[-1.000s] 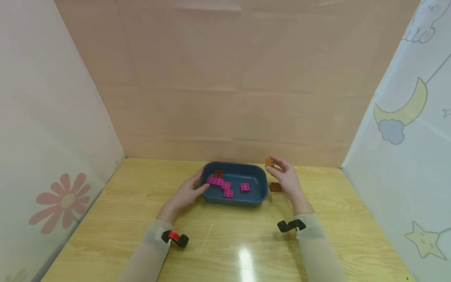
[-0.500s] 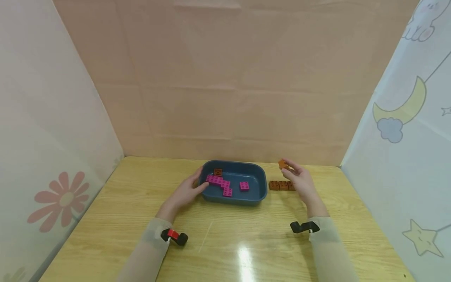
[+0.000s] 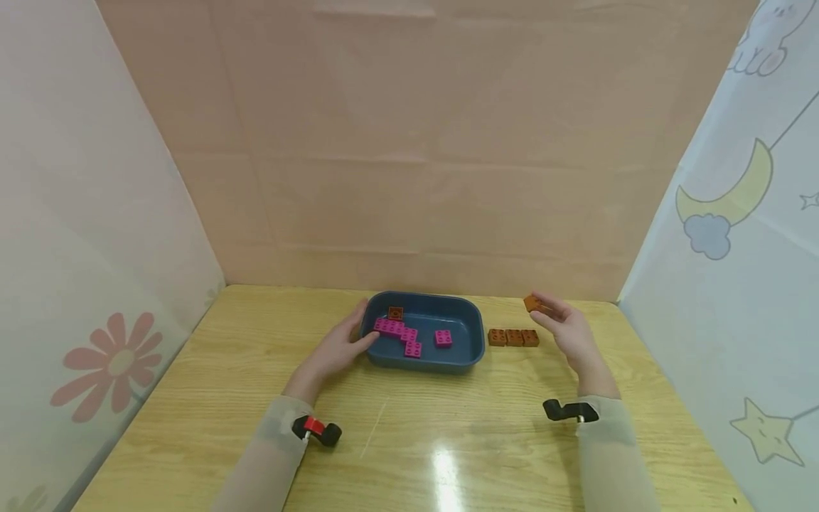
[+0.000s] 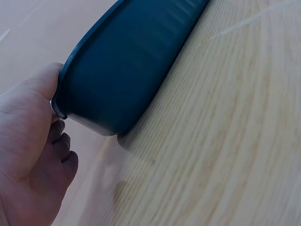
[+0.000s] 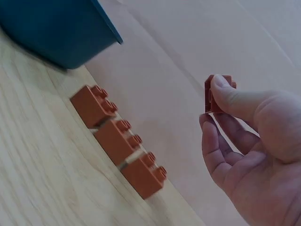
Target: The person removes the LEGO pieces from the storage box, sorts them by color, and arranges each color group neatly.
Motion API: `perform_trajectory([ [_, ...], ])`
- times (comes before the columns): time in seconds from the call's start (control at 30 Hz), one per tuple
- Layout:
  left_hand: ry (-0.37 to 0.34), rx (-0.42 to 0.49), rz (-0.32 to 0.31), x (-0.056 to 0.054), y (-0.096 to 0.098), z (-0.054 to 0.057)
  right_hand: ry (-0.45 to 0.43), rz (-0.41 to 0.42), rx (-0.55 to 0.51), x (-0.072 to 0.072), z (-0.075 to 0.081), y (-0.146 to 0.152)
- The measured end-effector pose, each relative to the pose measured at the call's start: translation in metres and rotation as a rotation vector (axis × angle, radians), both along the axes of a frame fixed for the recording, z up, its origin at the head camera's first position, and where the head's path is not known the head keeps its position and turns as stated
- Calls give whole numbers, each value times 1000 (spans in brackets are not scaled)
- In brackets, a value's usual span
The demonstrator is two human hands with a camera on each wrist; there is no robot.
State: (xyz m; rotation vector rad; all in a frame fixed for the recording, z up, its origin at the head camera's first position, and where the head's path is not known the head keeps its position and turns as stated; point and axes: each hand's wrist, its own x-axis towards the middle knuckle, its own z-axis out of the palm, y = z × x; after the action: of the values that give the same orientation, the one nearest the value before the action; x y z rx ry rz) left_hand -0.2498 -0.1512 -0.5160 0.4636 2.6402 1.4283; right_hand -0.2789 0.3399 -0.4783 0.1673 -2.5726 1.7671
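Note:
My left hand [image 3: 334, 352] grips the left end of a dark blue tray [image 3: 422, 365], thumb over its rim and fingers outside. In the left wrist view the thumb hooks the rim of the tray [image 4: 117, 66]. My right hand [image 3: 572, 338] pinches an orange-brown toy brick [image 3: 532, 304] in the air, right of the tray. The right wrist view shows that brick [image 5: 220, 96] tilted between thumb and fingers. On the table below, 3 orange-brown bricks [image 3: 515, 338] stand in a row with studs up.
Inside the tray lie several pink bricks [image 3: 409, 334], a separate pink brick [image 3: 443, 338] and one orange-brown brick [image 3: 396, 313]. A wooden table [image 3: 409, 441] carries everything. A beige back wall [image 3: 416, 178] and patterned side walls bound it.
My right hand has moved right with the brick it pinches, away from the tray. More of the brick row below now shows. My left hand and the tray have stayed put.

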Motion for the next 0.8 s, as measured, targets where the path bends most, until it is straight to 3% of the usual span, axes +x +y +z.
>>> perform_trajectory([
  [0.37,-3,-2,-6,1,-1,-1,-28,-10,172,5,-5,30],
  [0.6,-18,1,-5,2,-2,-1,-71,28,187,6,-13,41],
  [0.8,-3,-34,-4,2,-2,0,-92,43,271,5,-20,48],
])
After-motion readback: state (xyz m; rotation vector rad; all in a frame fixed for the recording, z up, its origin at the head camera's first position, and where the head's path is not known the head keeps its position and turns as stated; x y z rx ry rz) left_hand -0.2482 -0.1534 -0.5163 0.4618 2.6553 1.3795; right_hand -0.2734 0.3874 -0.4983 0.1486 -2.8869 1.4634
